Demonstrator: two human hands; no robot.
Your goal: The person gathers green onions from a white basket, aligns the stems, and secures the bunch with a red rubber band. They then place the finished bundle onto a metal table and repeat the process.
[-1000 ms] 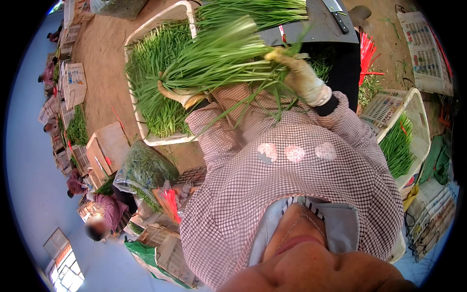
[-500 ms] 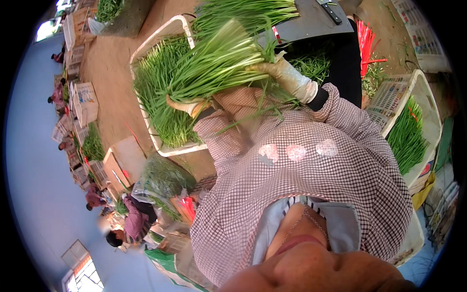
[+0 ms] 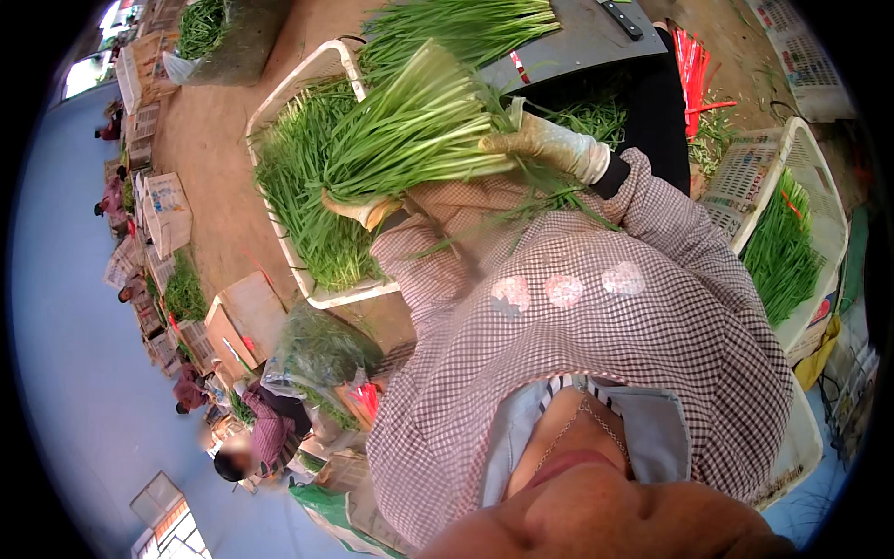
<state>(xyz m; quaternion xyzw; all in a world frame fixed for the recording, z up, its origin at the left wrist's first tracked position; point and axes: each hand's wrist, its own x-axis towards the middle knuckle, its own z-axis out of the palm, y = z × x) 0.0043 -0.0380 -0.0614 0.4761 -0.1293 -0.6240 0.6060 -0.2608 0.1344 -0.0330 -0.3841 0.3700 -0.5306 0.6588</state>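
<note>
A thick bunch of garlic chives lies across my lap, pale stem ends to the right and green tips fanned to the left. My gloved left hand is closed around it from below, the bunch hiding most of its fingers. At the stem ends is my gloved right hand, its fingers bent against the stems. Loose green blades hang beneath that hand. Left of the bunch, a white plastic basket holds more chives. Another pile of chives rests on the grey board ahead.
A black-handled knife lies on the board. Red ties hang to its right. A second white basket with chives stands at my right. Cut scraps lie under the board. Co-workers sit along the blue wall at left.
My right hand has shifted slightly left and down along the stem ends. Loose blades below it have swung to the right. My left hand keeps its hold on the bunch.
</note>
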